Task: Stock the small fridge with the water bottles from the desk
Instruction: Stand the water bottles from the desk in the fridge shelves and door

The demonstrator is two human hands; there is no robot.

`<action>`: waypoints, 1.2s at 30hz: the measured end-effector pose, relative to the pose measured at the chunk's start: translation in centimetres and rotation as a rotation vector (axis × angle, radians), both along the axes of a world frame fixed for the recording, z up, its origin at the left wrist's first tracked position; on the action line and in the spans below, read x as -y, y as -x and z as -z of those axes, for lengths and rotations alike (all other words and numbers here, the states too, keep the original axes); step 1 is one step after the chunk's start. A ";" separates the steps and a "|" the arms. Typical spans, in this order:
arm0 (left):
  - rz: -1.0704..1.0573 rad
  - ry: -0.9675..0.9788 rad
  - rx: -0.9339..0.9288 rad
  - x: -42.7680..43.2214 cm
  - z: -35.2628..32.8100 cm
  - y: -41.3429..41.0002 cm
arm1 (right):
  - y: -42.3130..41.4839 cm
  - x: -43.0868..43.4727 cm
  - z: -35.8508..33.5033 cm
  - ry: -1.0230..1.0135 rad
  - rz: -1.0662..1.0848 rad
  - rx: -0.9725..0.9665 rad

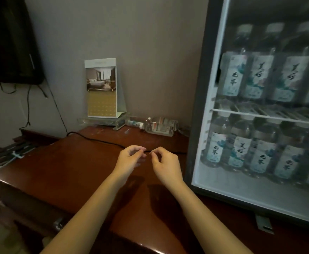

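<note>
The small fridge (197, 114) stands on the right of the dark wooden desk (62, 162); its glass door looks closed. Several labelled water bottles stand behind the glass on an upper shelf (256, 76) and on the floor of the fridge (260, 154). Two or three water bottles (159, 126) lie on their sides at the back of the desk, left of the fridge. My left hand (131, 158) and my right hand (165, 164) hover side by side over the desk middle, fingers loosely curled, holding nothing.
A standing calendar card (102, 88) sits on a clear acrylic holder (98, 121) against the wall. A black cable (95, 140) runs across the desk toward the fridge. A dark TV (10, 39) hangs at the upper left. A metal luggage rack (8, 153) lies left of the desk.
</note>
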State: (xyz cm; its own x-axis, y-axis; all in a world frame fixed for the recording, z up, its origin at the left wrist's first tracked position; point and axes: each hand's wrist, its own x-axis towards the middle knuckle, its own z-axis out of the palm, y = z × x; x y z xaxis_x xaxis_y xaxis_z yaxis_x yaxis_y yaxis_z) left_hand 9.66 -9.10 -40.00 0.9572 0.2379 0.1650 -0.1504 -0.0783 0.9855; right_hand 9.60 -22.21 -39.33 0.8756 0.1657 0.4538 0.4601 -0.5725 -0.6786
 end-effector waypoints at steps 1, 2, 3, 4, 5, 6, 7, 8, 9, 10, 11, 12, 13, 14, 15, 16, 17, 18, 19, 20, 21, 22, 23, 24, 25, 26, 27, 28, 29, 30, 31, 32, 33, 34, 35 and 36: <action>-0.016 0.008 -0.011 -0.5 0.4 -1.1 | -1.1 -0.7 0.1 0.004 0.027 -0.018; -0.031 0.018 -0.017 -1.0 0.8 -2.3 | -2.3 -1.4 0.1 0.011 0.058 -0.032; -0.047 0.032 -0.019 -1.4 1.0 -3.6 | -3.5 -2.1 0.1 0.020 0.092 -0.041; -0.064 0.045 -0.019 -1.8 1.1 -5.0 | -4.7 -2.9 0.1 0.029 0.124 -0.047; -0.082 0.055 -0.019 -2.1 1.3 -6.4 | -6.0 -3.6 0.1 0.040 0.156 -0.056; -0.100 0.061 -0.016 -2.4 1.4 -7.7 | -7.2 -4.2 0.2 0.052 0.190 -0.069; -0.116 0.066 -0.009 -2.7 1.5 -8.9 | -8.5 -4.8 0.3 0.067 0.227 -0.086; -0.133 0.071 0.004 -3.1 1.7 -9.9 | -9.7 -5.4 0.5 0.085 0.267 -0.102; -0.154 0.067 0.020 -3.4 2.2 -10.9 | -11.0 -5.9 0.7 0.109 0.305 -0.114; -0.181 0.049 0.039 -3.7 2.6 -11.6 | -12.2 -6.5 1.0 0.137 0.339 -0.119; -0.208 0.024 0.060 -4.1 3.1 -12.2 | -13.4 -7.0 1.2 0.164 0.366 -0.120; -0.233 0.003 0.079 -4.5 3.6 -12.7 | -14.6 -7.5 1.4 0.191 0.388 -0.123; -0.252 -0.007 0.094 -4.8 4.0 -13.0 | -15.9 -7.9 1.6 0.217 0.410 -0.131; -0.269 -0.018 0.110 -5.0 4.3 -13.2 | -17.1 -8.1 1.7 0.242 0.430 -0.142; -0.287 -0.034 0.131 -5.2 4.5 -13.3 | -18.3 -8.3 1.8 0.269 0.447 -0.152; -0.309 -0.056 0.155 -5.3 4.6 -13.2 | -19.5 -8.4 2.0 0.297 0.459 -0.158; -0.338 -0.087 0.177 -5.3 4.7 -13.1 | -20.5 -8.4 2.2 0.325 0.467 -0.160; -0.366 -0.126 0.196 -5.3 4.8 -13.0 | -21.4 -8.5 2.5 0.353 0.473 -0.161; -0.384 -0.167 0.212 -5.3 4.8 -12.8 | -22.2 -8.5 2.9 0.380 0.480 -0.158; -0.392 -0.203 0.222 -5.2 4.8 -12.7 | -22.9 -8.6 3.2 0.402 0.483 -0.151; -0.393 -0.237 0.228 -5.1 4.8 -12.6 | -23.6 -8.8 3.4 0.415 0.481 -0.144; -0.393 -0.270 0.231 -5.1 4.8 -12.6 | -24.3 -8.9 3.3 0.419 0.474 -0.140; -0.396 -0.299 0.237 -5.1 4.8 -12.5 | -24.9 -8.9 3.1 0.419 0.463 -0.137; -0.402 -0.325 0.246 -5.2 4.7 -12.5 | -25.6 -8.8 2.8 0.420 0.449 -0.139; -0.408 -0.345 0.257 -5.2 4.7 -12.4 | -26.2 -8.6 2.4 0.427 0.434 -0.147; -0.412 -0.361 0.271 -5.3 4.7 -12.4 | -26.7 -8.4 2.0 0.440 0.417 -0.163; -0.412 -0.374 0.286 -5.2 4.6 -12.3 | -27.1 -8.1 1.8 0.455 0.399 -0.189; -0.407 -0.387 0.299 -5.1 4.6 -12.2 | -27.4 -7.8 1.8 0.463 0.385 -0.219; -0.401 -0.402 0.310 -5.0 4.6 -12.2 | -27.5 -7.6 1.9 0.464 0.381 -0.237; -0.392 -0.421 0.313 -4.9 4.6 -12.1 | -27.5 -7.6 2.0 0.467 0.390 -0.231; -0.382 -0.439 0.313 -4.9 4.6 -12.1 | -27.4 -7.8 2.2 0.482 0.409 -0.201; -0.374 -0.453 0.311 -4.8 4.6 -12.1 | -27.2 -8.1 2.4 0.512 0.434 -0.159; -0.373 -0.462 0.312 -4.8 4.6 -12.1 | -26.9 -8.5 2.4 0.550 0.457 -0.119; -0.375 -0.471 0.312 -4.8 4.6 -12.1 | -26.6 -8.9 2.5 0.580 0.479 -0.092; -0.380 -0.479 0.312 -4.9 4.6 -12.1 | -26.3 -9.3 2.5 0.596 0.499 -0.076; -0.384 -0.489 0.314 -4.9 4.6 -12.0 | -26.0 -9.5 2.5 0.599 0.515 -0.067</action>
